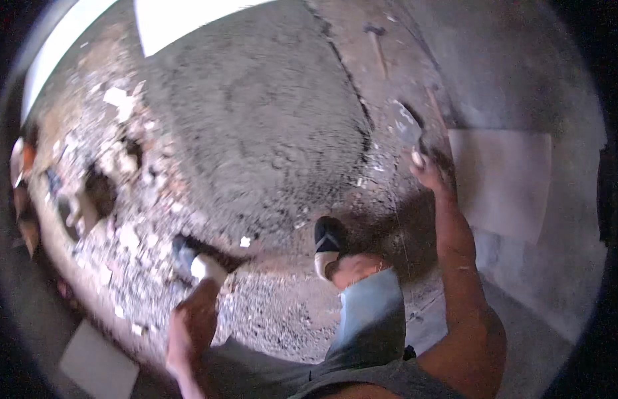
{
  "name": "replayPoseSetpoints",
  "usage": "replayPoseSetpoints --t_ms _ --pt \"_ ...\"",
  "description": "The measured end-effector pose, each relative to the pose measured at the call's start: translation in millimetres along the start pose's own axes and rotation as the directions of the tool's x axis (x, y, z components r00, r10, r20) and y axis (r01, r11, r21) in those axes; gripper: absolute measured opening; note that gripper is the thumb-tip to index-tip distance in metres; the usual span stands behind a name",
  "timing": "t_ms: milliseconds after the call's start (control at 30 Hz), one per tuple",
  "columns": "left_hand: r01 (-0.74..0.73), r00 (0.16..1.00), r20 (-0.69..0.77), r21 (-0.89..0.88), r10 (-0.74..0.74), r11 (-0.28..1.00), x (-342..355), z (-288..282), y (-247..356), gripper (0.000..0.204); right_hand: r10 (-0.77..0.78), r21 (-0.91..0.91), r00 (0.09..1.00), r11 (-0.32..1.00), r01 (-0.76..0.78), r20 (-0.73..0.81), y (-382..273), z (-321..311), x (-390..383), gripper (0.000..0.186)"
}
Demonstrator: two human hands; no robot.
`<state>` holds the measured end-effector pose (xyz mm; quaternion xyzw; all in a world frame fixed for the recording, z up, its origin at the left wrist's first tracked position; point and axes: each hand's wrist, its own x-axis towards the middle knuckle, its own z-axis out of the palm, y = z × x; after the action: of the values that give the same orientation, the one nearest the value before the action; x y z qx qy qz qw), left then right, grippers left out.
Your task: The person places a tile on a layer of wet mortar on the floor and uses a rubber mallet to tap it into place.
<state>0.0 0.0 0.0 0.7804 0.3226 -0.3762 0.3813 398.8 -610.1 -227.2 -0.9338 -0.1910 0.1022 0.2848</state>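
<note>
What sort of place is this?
Likely a construction or renovation site: a spread layer of grey, wet-looking mortar or concrete, loose rubble along its left side, and a trowel in the right hand.

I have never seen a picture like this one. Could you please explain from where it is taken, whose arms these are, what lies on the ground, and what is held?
There is no machine here: these are a person's own bare arms. A wide fisheye camera on the head looks down, so straight edges bend and the rim is black.

The right hand grips a trowel by its handle. The left hand is low, by the left leg; blur hides whether it holds anything.

On the ground ahead is a grey layer, perhaps fresh cement. Pale rubble lies to its left, and a hammer-like tool to its right, beyond the trowel. A pale sheet stands against the wall at right.
</note>
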Motion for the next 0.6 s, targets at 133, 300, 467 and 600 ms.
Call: replayPoseSetpoints --t_ms 133,300,467,600 --pt "0.349 0.936 0.066 -0.046 -0.346 0.936 -80 18 -37 0.025 0.342 -0.136 0.763 0.937 -0.322 0.549 -150 51 -66 0.016" --pt "-0.059 0.973 -0.222 -0.001 0.057 0.998 -196 131 -40 0.035 0.551 0.12 0.415 0.491 -0.863 0.724 -290 21 -197 0.05" --pt "0.16 0.893 -0.443 0.144 -0.081 0.977 -372 191 -84 0.045 0.467 -0.632 0.469 0.716 0.297 0.75 -193 33 -212 0.064" --pt "0.145 0.912 -0.277 -0.47 -0.301 0.871 -460 246 -134 0.047 0.446 -0.454 0.096 0.848 0.275 0.89 -442 -56 -198 0.06"
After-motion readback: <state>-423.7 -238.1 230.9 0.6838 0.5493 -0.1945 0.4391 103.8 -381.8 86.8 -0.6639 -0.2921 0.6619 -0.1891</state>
